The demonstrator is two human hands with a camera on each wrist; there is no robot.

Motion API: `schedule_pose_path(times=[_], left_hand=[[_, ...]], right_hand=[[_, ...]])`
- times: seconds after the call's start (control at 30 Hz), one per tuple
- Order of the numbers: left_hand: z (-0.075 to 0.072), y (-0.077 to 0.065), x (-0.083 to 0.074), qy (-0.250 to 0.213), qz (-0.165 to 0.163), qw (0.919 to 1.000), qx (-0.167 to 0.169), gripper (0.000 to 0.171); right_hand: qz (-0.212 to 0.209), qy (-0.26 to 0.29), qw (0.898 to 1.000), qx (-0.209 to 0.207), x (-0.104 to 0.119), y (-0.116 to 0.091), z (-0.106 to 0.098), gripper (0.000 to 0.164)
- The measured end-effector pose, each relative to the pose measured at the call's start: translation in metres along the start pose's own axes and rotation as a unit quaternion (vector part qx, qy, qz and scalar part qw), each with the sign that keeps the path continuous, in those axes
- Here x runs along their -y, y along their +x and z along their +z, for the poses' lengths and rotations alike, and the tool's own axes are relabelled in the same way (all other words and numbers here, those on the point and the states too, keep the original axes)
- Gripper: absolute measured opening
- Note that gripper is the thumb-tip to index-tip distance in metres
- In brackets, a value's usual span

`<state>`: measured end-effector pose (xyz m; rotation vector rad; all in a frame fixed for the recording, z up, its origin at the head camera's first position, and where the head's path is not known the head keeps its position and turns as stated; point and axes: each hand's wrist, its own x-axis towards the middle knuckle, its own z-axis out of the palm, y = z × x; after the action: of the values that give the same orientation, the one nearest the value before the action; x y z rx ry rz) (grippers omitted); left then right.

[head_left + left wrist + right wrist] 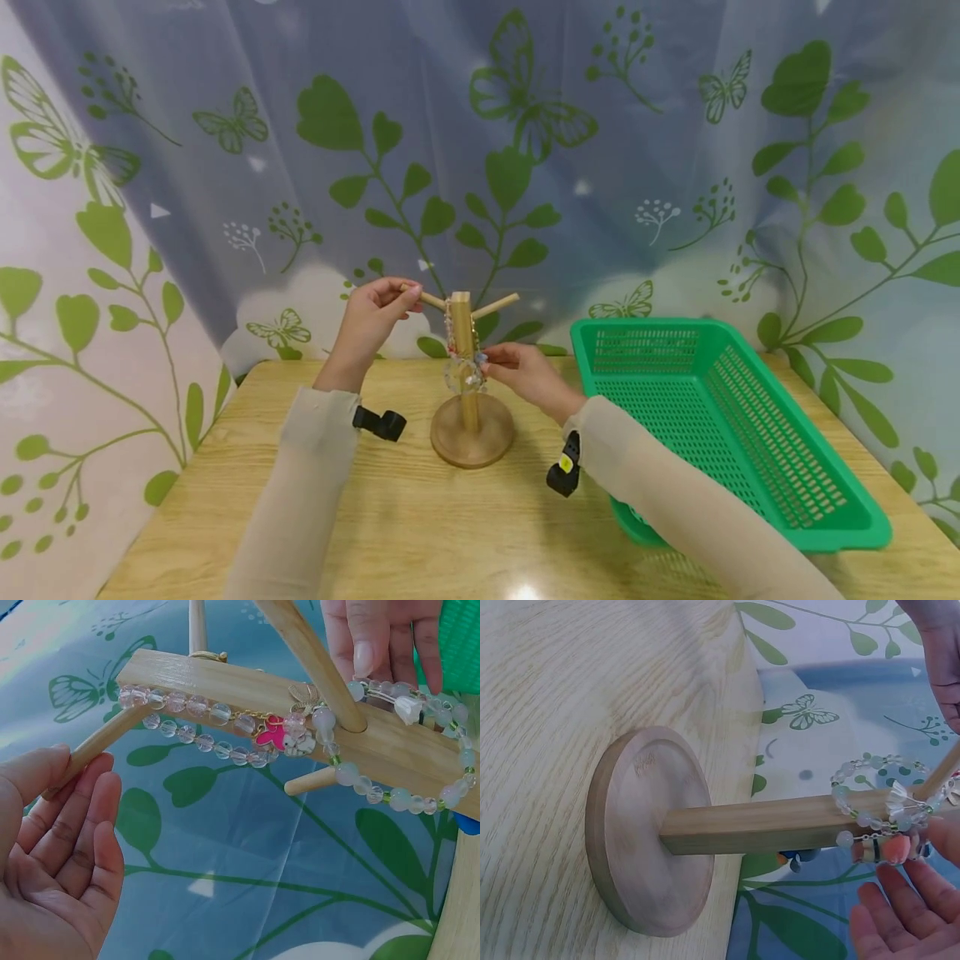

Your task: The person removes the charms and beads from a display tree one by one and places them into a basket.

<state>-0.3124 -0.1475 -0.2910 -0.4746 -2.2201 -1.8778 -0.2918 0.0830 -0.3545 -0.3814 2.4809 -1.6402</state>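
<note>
A wooden bracelet stand (469, 421) with a round base and slanting pegs stands upright on the table. The left hand (378, 308) pinches the tip of its upper left peg (101, 746). At the post's right side, the right hand (525, 375) holds a beaded bracelet's charm (892, 847) between thumb and fingers. A pale green and clear beaded bracelet (409, 802) hangs round a lower peg, close by the right fingertips. From the upper left peg hangs a pink and clear beaded bracelet (199, 705) with a pink charm (270, 735).
A green plastic basket (862, 521) stands on the right of the wooden table (405, 533), with the right forearm across its near left edge. Behind the table hangs a leaf-and-butterfly curtain (450, 100). Each wrist wears a black camera band.
</note>
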Motion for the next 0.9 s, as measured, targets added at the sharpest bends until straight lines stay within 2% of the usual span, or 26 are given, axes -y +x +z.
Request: schedule_pose_path(times=[0.23, 0.6, 0.9], left_hand=[[-0.0008, 0.0022, -0.0006, -0.011, -0.009, 0.9999, 0.001, 0.028], [-0.0061, 0.0074, -0.0035, -0.023, -0.054, 0.9979, 0.027, 0.02], [-0.0067, 0.0075, -0.002, -0.053, -0.07, 0.9955, 0.035, 0.024]], right_hand=[[-0.003, -0.001, 1.0, -0.006, -0.002, 0.0026, 0.0028, 0.032], [-0.013, -0.008, 1.0, -0.023, -0.0036, 0.0045, 0.0038, 0.027], [-0.017, -0.013, 0.999, -0.035, -0.002, 0.0024, 0.0026, 0.026]])
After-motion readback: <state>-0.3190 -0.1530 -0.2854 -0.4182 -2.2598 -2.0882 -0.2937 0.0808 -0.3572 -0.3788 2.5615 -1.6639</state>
